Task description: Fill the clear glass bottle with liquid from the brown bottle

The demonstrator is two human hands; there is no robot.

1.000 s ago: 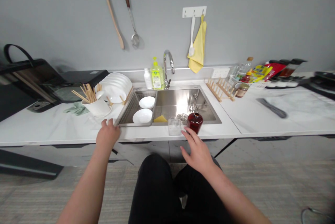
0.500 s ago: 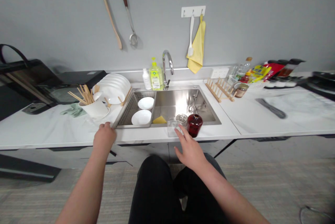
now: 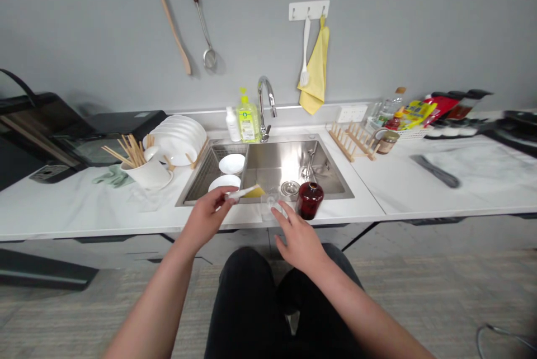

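Note:
My left hand [image 3: 210,211] is closed in a pinch on a slim white object [image 3: 243,192], whose kind I cannot make out. The object points right, over the front edge of the sink. Fingers apart, my right hand [image 3: 300,236] has its fingertips at a small clear container [image 3: 268,207] on the counter's front strip; whether they press on it is hard to tell. Right beside that hand stands a dark red glass bottle [image 3: 309,202] with a narrow neck. A yellow sponge or cloth [image 3: 254,193] lies in the sink, partly behind the white object.
Two white bowls [image 3: 231,164] sit in the left part of the steel sink [image 3: 272,160], under a tap [image 3: 265,107]. Soap bottles [image 3: 248,119] stand behind. Plates [image 3: 184,130] and a chopstick holder [image 3: 149,174] are left; a wooden rack [image 3: 353,141] and jar [image 3: 386,142] are right.
My left hand has come right from the counter left of the sink and now shows the slim white object in its fingers. My right hand stays by the clear container.

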